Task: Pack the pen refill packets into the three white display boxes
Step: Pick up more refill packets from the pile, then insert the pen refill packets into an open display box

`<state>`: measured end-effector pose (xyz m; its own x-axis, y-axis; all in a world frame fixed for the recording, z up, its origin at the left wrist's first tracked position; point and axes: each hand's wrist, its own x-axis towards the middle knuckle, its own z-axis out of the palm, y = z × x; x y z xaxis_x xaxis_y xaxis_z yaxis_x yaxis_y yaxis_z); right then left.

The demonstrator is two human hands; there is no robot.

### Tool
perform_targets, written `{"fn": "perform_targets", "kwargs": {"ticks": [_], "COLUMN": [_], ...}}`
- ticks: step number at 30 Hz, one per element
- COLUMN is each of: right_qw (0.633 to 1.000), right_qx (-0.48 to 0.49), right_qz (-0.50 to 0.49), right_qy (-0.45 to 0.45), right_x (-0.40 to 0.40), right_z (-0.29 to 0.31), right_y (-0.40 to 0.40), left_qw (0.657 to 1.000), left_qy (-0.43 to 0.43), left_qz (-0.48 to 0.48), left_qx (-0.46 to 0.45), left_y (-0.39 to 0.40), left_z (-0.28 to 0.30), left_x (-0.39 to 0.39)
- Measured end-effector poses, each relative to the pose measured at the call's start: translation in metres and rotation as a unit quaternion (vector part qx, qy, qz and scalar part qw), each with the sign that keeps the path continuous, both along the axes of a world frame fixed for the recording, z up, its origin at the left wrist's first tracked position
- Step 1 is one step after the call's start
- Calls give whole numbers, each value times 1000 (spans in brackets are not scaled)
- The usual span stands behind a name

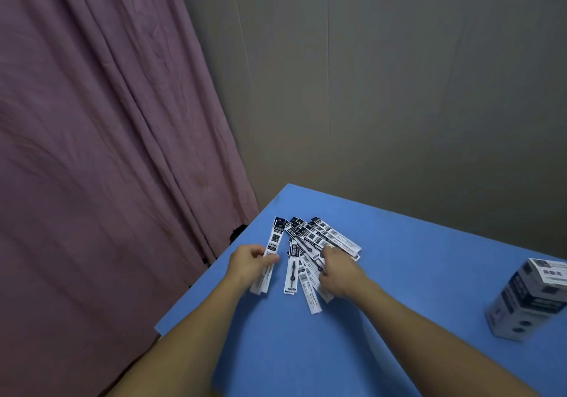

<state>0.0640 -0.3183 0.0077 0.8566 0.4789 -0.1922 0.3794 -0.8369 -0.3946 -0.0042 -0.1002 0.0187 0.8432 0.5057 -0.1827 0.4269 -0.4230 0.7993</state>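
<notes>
A loose pile of long white and black pen refill packets (pixel 310 243) lies fanned out near the far left corner of the blue table (pixel 399 274). My left hand (pixel 250 263) grips a small stack of packets (pixel 274 240) at the pile's left side. My right hand (pixel 339 269) rests on the right part of the pile with its fingers curled down onto the packets; whether it grips one is hidden. One white display box (pixel 530 300) with black print stands at the right edge of the view, well apart from the pile.
The table's left edge runs close beside my left forearm, with a mauve curtain (pixel 107 151) hanging beyond it. A grey wall (pixel 399 90) stands behind the table. Bare blue surface lies between the pile and the box.
</notes>
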Motion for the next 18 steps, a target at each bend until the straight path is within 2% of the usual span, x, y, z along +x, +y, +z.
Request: {"fn": "perform_targets", "kwargs": {"ticks": [8, 18], "right_qw": [999, 991], "right_qx": [-24, -38], "right_qz": [-26, -132], "right_qy": [-6, -6], "right_x": [-26, -107], "right_z": [8, 14], "right_y": [-28, -114], "left_qw": [995, 984], "left_qy": [-11, -25], "left_qz": [-1, -113], "left_qx": [96, 136], "left_y": [-8, -86], "left_z": [20, 24], "left_x": [-30, -73]}}
